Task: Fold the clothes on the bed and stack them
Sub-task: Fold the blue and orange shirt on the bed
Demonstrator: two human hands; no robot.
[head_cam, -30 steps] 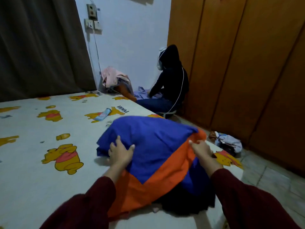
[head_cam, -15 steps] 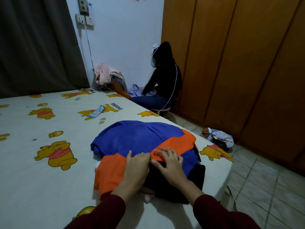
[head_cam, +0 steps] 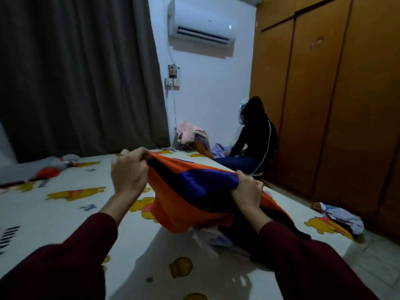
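I hold an orange-and-blue garment (head_cam: 188, 195) lifted above the bed (head_cam: 65, 213), my left hand (head_cam: 128, 172) gripping its orange edge with curled fingers and my right hand (head_cam: 245, 190) clenched around bunched blue fabric. The cloth hangs between my hands, its lower orange part drooping toward the sheet, which is printed with yellow cartoon bears. Beneath it, near the bed's right edge, lies a heap of dark and pale clothes (head_cam: 249, 232). Both my sleeves are maroon. Beyond the bed, a person (head_cam: 253, 139) in a dark hooded top sits on the floor beside wooden wardrobes (head_cam: 335, 105). An air conditioner (head_cam: 201, 20) hangs on the white wall, next to grey curtains (head_cam: 75, 72).
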